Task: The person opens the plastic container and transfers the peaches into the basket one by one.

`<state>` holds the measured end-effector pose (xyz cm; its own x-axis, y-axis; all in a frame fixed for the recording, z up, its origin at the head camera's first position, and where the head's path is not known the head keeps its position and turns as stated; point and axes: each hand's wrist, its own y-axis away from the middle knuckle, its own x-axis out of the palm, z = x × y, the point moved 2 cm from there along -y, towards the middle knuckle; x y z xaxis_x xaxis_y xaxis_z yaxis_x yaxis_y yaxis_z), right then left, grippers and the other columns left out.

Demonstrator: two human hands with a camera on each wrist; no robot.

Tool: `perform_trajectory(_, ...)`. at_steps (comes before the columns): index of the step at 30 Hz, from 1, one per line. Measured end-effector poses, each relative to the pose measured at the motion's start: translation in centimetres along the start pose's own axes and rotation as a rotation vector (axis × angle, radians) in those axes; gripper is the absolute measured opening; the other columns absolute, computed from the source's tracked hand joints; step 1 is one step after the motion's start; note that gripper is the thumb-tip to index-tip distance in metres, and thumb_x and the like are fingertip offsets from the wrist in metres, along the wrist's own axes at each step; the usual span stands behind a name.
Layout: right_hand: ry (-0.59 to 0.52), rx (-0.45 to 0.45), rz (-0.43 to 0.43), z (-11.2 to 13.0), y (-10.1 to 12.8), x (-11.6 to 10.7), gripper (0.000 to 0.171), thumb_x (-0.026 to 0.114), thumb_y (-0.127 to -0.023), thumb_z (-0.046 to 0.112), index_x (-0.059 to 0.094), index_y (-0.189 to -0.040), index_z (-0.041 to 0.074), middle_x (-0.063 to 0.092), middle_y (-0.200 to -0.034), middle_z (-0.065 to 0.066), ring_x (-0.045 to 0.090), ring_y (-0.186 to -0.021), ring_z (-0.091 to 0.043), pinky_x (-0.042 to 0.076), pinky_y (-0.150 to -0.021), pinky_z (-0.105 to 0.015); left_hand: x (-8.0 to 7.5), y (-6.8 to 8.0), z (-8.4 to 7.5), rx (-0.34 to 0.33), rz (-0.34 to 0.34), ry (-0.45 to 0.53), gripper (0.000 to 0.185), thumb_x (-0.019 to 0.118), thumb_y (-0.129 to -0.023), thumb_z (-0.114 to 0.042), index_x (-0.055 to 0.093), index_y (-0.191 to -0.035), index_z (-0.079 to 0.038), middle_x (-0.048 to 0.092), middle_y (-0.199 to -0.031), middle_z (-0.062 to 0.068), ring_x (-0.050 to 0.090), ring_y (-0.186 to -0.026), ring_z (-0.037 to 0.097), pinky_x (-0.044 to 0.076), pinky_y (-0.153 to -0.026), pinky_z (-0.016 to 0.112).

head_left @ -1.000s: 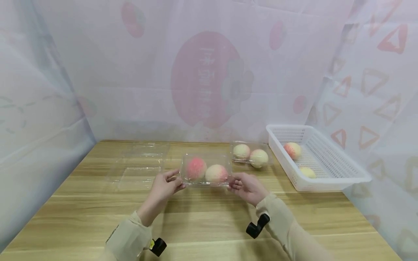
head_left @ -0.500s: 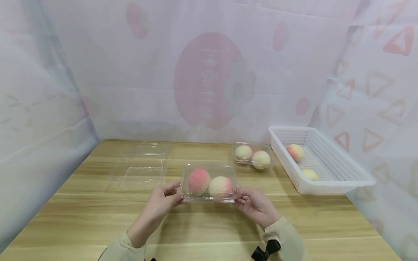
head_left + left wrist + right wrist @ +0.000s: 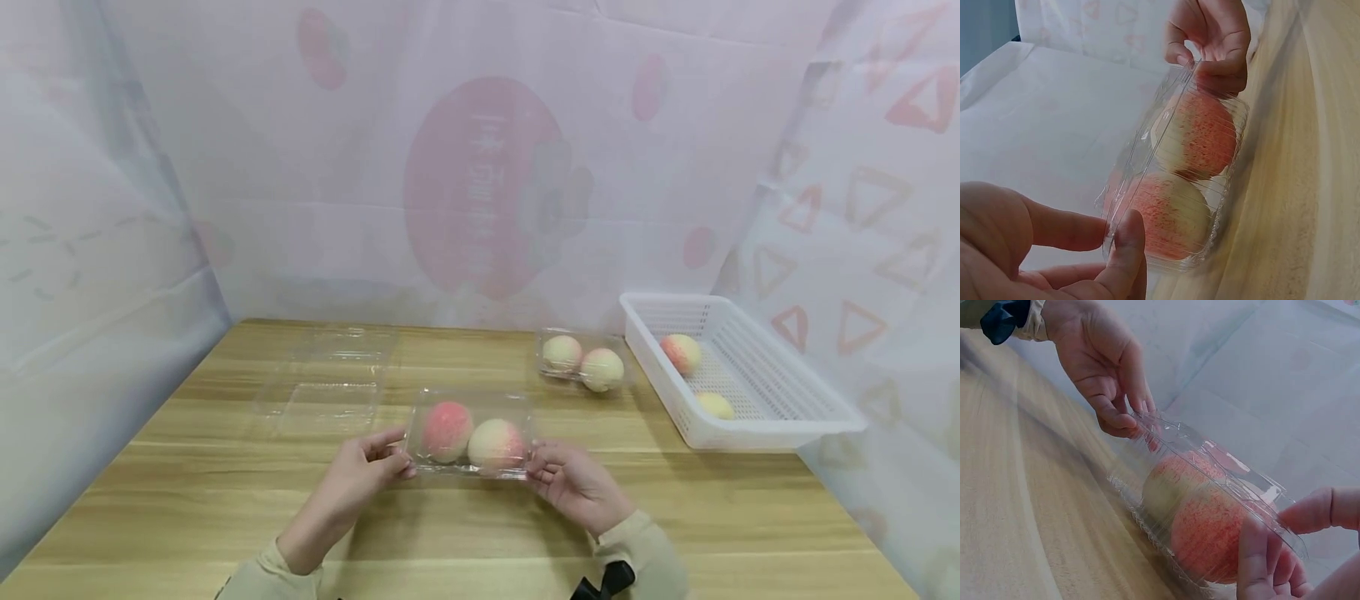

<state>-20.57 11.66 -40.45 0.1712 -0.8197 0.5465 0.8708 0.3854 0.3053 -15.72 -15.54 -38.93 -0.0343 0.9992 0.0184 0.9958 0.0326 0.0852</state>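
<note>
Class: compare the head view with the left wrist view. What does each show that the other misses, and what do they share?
Only the head view shows the white basket with two peaches, a second filled box and an empty clear box.
Only the left wrist view shows the left thumb pressing the box's rim close up.
Both show the clear box of two peaches, pinched at its ends by left hand and right hand.

Clamshell (image 3: 471, 433): clear. Peaches (image 3: 472, 433): pink-cream. Basket (image 3: 780, 417): white. Table (image 3: 225, 500): light wood-grain. Backdrop (image 3: 480, 183): white, pink prints.
</note>
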Motion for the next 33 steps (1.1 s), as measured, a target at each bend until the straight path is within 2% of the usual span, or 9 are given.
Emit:
perform_trajectory(4, 0.009, 0.006, -0.008, -0.4, -0.4, -0.1, 0.041, 0.049, -0.082, -0.016, 0.037, -0.12, -0.008, 0.052, -0.098, -0.014, 0.056, -0.086, -0.019, 0.052, -0.089, -0.033, -0.2, -0.2, 0.4, -0.008, -0.011, -0.031, 0.045, 0.056, -0.091, 0.013, 0.042, -0.133, 0.022, 0.059, -0.093, 0.018, 0.065, -0.079, 0.022, 0.058, -0.079, 0.036)
perform_trajectory(10, 0.018, -0.002, -0.004, -1.0, -0.7, -0.5, 0.053, 0.049, -0.083, -0.017, 0.029, -0.132, -0.013, 0.05, -0.104, -0.018, 0.057, -0.086, -0.02, 0.052, -0.09, -0.034, -0.5, -0.5, 0.7, -0.013, -0.016, -0.061, 0.045, 0.056, -0.091, 0.012, 0.042, -0.133, 0.022, 0.06, -0.093, 0.018, 0.066, -0.079, 0.022, 0.059, -0.077, 0.033)
perform_trajectory(14, 0.01, -0.017, 0.004, -1.0, -1.0, -0.4, 0.055, 0.049, -0.083, -0.019, 0.029, -0.134, -0.015, 0.047, -0.111, -0.02, 0.058, -0.087, -0.02, 0.052, -0.092, -0.034, -0.7, -0.6, 0.6, -0.018, -0.022, -0.066, 0.046, 0.056, -0.091, 0.011, 0.041, -0.133, 0.022, 0.06, -0.094, 0.018, 0.065, -0.079, 0.022, 0.058, -0.077, 0.031)
perform_trajectory(25, 0.005, -0.028, -0.002, -1.1, -1.1, -0.2, 0.051, 0.052, -0.086, -0.018, 0.032, -0.132, -0.016, 0.049, -0.112, -0.02, 0.061, -0.088, -0.02, 0.053, -0.093, -0.034, -1.0, -0.5, 0.5, -0.031, -0.041, -0.06, 0.045, 0.056, -0.091, 0.011, 0.042, -0.133, 0.021, 0.059, -0.098, 0.019, 0.065, -0.081, 0.023, 0.058, -0.079, 0.03)
perform_trajectory(33, 0.013, -0.026, -0.014, -0.9, -1.3, -0.4, 0.054, 0.053, -0.085, -0.018, 0.031, -0.135, -0.018, 0.049, -0.114, -0.022, 0.061, -0.09, -0.02, 0.052, -0.093, -0.035, -0.8, -0.5, 0.3, -0.032, -0.043, -0.055, 0.045, 0.056, -0.091, 0.012, 0.042, -0.132, 0.022, 0.059, -0.099, 0.021, 0.066, -0.082, 0.025, 0.058, -0.079, 0.03)
